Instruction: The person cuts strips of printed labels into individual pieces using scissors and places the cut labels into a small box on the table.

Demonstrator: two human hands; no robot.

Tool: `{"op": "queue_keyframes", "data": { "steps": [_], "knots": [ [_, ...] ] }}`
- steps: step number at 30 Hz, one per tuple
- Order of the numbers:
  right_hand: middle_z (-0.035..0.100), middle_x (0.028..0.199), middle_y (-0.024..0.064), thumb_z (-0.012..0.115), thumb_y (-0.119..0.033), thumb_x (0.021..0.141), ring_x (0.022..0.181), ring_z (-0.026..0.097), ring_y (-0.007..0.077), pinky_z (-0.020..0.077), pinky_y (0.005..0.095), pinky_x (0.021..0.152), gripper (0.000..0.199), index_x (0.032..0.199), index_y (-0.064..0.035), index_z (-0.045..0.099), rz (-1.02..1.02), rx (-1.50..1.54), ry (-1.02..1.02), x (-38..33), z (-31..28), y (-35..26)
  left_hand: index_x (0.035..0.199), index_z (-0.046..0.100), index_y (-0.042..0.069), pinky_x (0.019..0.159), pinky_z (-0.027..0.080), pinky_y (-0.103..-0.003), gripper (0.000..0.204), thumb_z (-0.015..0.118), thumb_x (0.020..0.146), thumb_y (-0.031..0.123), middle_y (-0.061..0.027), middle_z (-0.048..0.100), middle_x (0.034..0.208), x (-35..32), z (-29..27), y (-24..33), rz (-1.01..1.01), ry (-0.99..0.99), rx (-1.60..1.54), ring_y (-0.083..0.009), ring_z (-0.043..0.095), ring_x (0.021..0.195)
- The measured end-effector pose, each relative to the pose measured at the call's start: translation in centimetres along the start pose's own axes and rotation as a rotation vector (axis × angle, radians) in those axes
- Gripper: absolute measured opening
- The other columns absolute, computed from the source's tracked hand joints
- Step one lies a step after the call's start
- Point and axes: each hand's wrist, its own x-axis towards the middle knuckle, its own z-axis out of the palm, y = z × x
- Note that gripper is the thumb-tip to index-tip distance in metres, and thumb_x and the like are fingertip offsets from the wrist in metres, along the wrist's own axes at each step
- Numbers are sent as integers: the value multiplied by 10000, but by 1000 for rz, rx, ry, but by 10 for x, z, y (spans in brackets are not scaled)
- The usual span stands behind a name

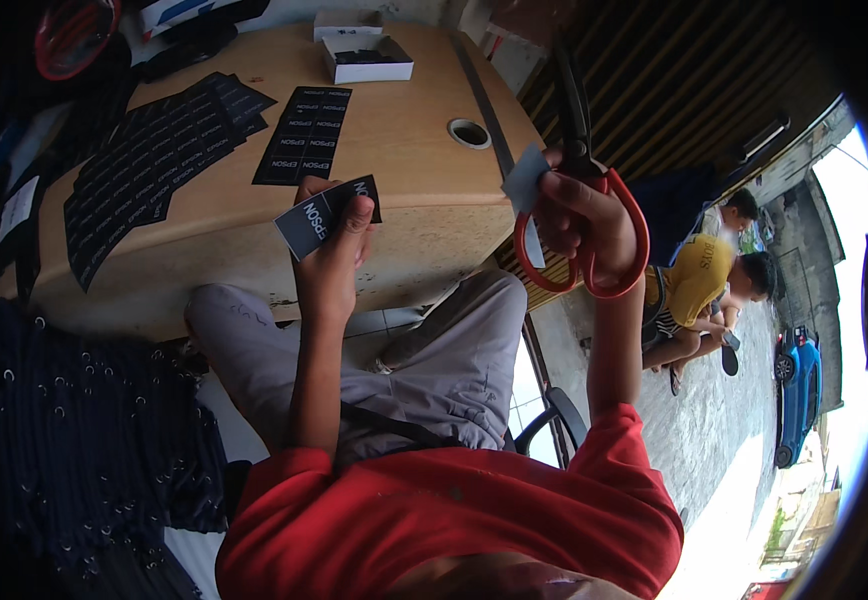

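Note:
My left hand (332,255) is closed on a small piece of black label sheet (304,229) with pale lettering, pinched under the thumb above the table's near edge. In my right hand (599,225) is a pair of scissors (639,245) with red handle loops, its dark blades pointing up and away. The same hand pinches a small grey-blue piece (525,180) between thumb and fingers; whether it is a label seen from behind I cannot tell. On the table, just beyond my left hand, lies a black label sheet (302,137).
Several more label sheets (149,160) lie fanned out on the left of the wooden table (404,150). A white box (379,73) holding dark pieces stands at the back. A round hole (468,133) opens on the right. Dark garments (84,430) hang lower left. People (699,280) sit outside.

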Motion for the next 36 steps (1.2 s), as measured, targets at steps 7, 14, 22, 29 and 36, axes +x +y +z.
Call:
{"op": "queue_keyframes", "data": {
  "steps": [7, 14, 22, 29, 36],
  "knots": [
    [491, 528, 25, 624, -175, 824, 445, 452, 115, 354, 276, 434, 225, 685, -4, 577, -178, -718, 15, 217, 36, 9, 854, 468, 113, 448, 238, -200, 286, 667, 917, 307, 71, 394, 661, 0, -15, 17, -4, 114, -3, -8, 317, 511],
    [665, 691, 145, 641, -250, 737, 667, 663, 240, 504, 351, 631, 263, 780, 7, 673, -151, -1080, 234, 396, 4, 71, 823, 478, 116, 448, 220, -202, 294, 665, 918, 322, 87, 386, 631, 10, -18, 16, -42, 91, 97, 4, 293, 514],
    [581, 606, 70, 639, -235, 812, 526, 545, 146, 445, 302, 519, 262, 881, 18, 642, -488, -951, 26, 257, 96, 42, 947, 529, 39, 597, 479, -235, 35, 516, 952, 71, -16, 505, 936, 24, -59, 12, 230, 230, 117, -78, 537, 804],
    [502, 598, 2, 652, -150, 885, 460, 462, 73, 356, 224, 431, 206, 996, 9, 584, -101, -421, -232, 116, 90, 35, 988, 529, 32, 559, 455, -231, 54, 509, 952, 68, -24, 552, 859, 21, -48, 14, 127, -28, 175, -75, 555, 714],
    [532, 608, -22, 655, -131, 888, 512, 468, 39, 363, 212, 463, 150, 938, 5, 616, -146, -491, -142, 46, 63, 57, 811, 521, 37, 438, 332, -216, 80, 468, 837, -18, -19, 517, 705, 11, -23, 10, -118, -53, -248, -60, 467, 583]
  ]
}}
